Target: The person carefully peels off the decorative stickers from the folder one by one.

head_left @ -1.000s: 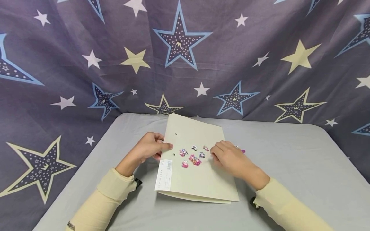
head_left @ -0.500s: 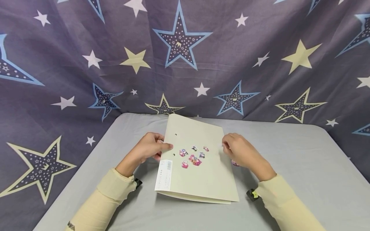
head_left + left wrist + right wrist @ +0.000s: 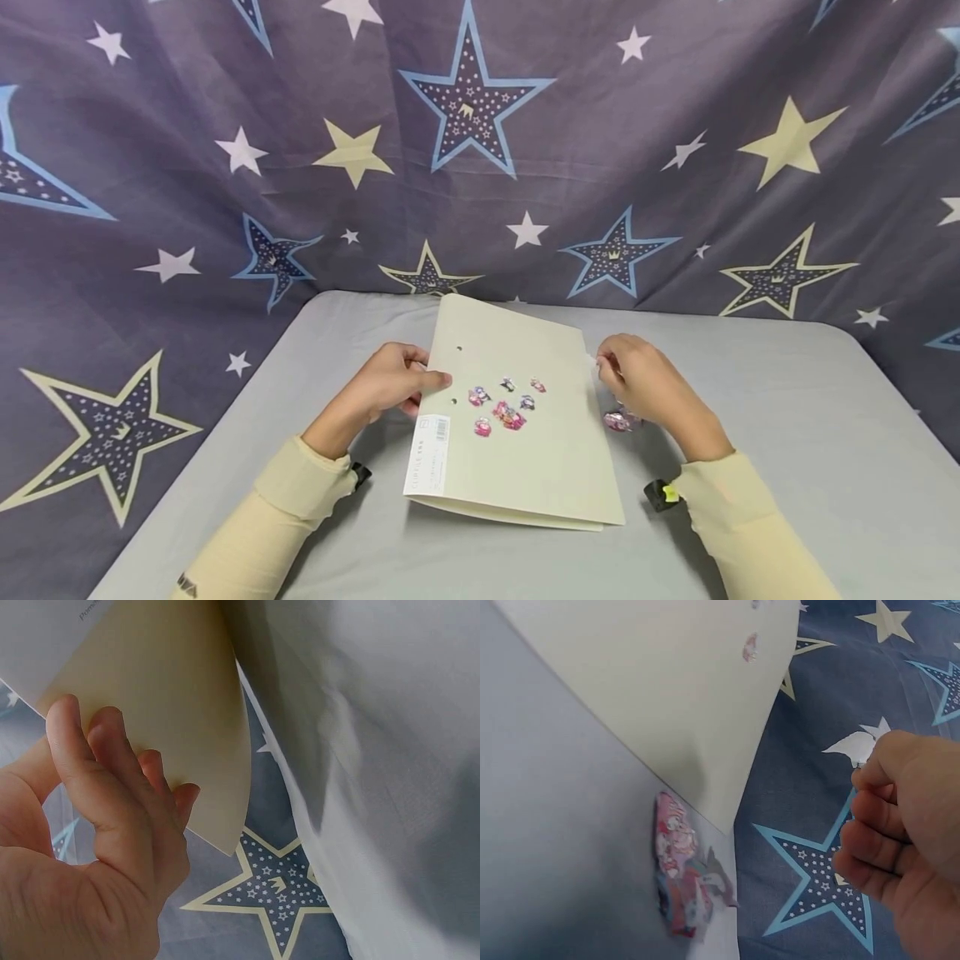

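Note:
A cream clip file folder (image 3: pixel 525 475) stands tilted on the bed-like grey surface, several small colourful stickers (image 3: pixel 508 415) on its cover. My left hand (image 3: pixel 390 383) grips its left edge, thumb on the cover and fingers behind; the left wrist view shows those fingers (image 3: pixel 124 795) against the folder's back. Just off the folder's right edge, my right hand (image 3: pixel 637 375) pinches a small white scrap (image 3: pixel 847 746), which looks like paper, between thumb and forefinger. Below that hand lies a loose pile of shiny pink stickers (image 3: pixel 679 862), beside the folder and partly hidden in the head view.
A white label (image 3: pixel 427 454) with a barcode sits at the folder's lower left, below two punched holes. The grey cloth-covered surface (image 3: pixel 810 467) extends around it. Behind hangs a dark curtain (image 3: pixel 555 150) printed with stars.
My right hand has moved right and slightly away, off the folder cover to beyond its edge. The sticker pile beside the folder shows more. My left hand keeps its hold.

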The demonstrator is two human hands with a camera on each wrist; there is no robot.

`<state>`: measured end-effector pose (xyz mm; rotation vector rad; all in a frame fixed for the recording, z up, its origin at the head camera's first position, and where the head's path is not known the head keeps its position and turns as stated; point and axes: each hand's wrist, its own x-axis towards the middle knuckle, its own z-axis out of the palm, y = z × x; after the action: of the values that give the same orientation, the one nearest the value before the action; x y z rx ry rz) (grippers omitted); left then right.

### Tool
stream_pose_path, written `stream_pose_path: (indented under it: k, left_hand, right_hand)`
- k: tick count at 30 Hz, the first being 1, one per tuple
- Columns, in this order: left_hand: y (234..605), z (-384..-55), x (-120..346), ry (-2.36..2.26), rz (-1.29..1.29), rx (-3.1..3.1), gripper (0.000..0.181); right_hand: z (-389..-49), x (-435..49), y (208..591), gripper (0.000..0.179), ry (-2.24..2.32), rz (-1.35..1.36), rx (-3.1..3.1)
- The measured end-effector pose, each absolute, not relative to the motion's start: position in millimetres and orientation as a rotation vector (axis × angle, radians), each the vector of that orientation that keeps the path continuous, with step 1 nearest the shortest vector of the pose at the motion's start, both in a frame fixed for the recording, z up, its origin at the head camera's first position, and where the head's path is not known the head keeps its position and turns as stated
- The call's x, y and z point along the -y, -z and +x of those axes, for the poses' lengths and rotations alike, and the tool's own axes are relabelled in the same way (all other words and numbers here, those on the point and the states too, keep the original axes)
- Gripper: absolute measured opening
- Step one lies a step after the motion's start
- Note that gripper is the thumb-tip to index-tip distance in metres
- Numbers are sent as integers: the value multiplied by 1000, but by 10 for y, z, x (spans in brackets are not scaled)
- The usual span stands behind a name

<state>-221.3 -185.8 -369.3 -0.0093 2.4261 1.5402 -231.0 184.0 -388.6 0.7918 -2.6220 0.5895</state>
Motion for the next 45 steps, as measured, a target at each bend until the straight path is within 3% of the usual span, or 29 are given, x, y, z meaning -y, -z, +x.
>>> stream_pose_path:
  k: [17, 45]
  left_hand:
    - [3698, -2197, 1870, -1555, -6, -2427, 37]
    - [3702, -2192, 1869, -1554, 10, -2422, 35]
  right_hand:
    - [-2294, -2042, 3792, 17, -504, 502, 2902]
    - [-2322, -1988, 3816, 14, -559, 466, 3031]
